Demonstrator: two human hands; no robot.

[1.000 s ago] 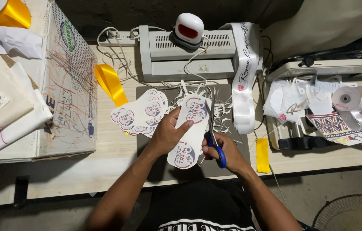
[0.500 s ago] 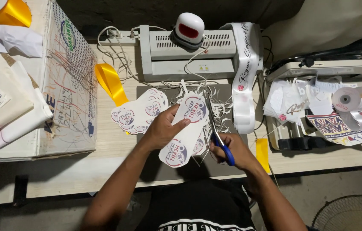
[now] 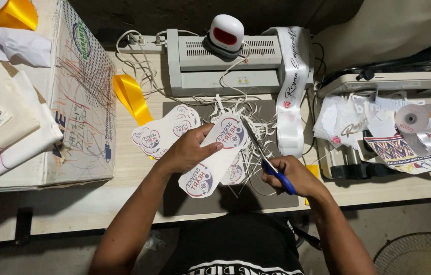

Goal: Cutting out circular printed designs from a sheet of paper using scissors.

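A left hand pinches a white printed sticker strip between thumb and fingers, lifting it over a grey cutting mat. Just to its right, the right hand grips blue-handled scissors, blades parted at the strip's upper edge. Finished cut-outs lie beyond the left hand; paper trimmings lie scattered above both hands.

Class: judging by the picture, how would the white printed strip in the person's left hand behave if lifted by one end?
The printed strip looks thin and light, probably drooping: the left hand supports its middle. Scissors in the right hand cut it, so it likely tears easily.
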